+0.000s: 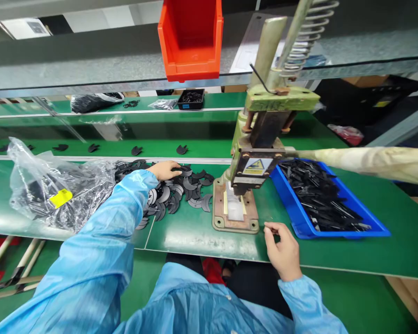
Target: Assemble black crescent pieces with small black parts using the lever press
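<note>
A blue smock (191, 297) lies nearest, before the green bench (181, 236). The right hand (283, 250) rests at the bench's edge, thumb and forefinger tips close together; I cannot tell whether they pinch anything small. Just beyond are a blue tray (286, 204) of thin black pieces and the press (264, 132); fingers straying under its head could be crushed if the wrapped handle (365, 163) were pulled. Well apart from the right, the left hand (165, 170) lies on a heap of dark curved pieces (167, 192) left of the press, fingers bent, grip hidden. Careless raking could slide loose pieces against the press base. Farther back sit spaced black pieces (137, 150), below an orange bin (191, 69).
</note>
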`<state>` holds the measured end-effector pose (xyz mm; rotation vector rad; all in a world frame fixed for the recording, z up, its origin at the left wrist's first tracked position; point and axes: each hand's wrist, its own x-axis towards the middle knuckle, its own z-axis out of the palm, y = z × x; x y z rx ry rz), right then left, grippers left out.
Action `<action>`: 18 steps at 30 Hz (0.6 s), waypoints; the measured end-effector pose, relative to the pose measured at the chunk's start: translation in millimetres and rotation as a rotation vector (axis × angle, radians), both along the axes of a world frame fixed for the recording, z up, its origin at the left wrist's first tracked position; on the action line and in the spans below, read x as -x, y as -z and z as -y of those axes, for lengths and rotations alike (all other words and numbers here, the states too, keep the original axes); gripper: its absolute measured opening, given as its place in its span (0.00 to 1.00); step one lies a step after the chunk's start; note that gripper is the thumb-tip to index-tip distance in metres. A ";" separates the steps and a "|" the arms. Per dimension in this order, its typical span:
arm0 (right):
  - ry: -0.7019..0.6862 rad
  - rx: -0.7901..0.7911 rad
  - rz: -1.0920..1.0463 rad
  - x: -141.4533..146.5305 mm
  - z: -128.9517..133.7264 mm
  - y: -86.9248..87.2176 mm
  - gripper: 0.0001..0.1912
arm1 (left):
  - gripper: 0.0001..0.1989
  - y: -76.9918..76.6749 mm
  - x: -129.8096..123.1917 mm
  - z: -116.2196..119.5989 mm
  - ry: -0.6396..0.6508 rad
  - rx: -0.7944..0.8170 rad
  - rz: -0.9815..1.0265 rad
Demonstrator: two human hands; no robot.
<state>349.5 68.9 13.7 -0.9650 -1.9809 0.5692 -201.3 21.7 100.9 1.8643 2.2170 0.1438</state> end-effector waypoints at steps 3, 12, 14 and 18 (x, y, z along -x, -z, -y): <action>-0.003 0.020 -0.006 2.2 3.5 -1.1 0.10 | 0.33 -1.1 -30.7 9.3 0.060 -0.054 -0.039; 0.001 0.003 0.040 -9.1 25.4 -31.9 0.10 | 0.16 34.7 -226.1 80.8 0.244 -0.579 0.252; 0.025 -0.010 0.079 -23.3 19.6 -51.4 0.10 | 0.13 50.6 -261.5 102.0 0.250 -0.614 0.326; 0.184 -0.015 0.183 -60.6 -31.6 -88.8 0.12 | 0.08 74.0 -297.2 126.3 0.198 -0.705 0.349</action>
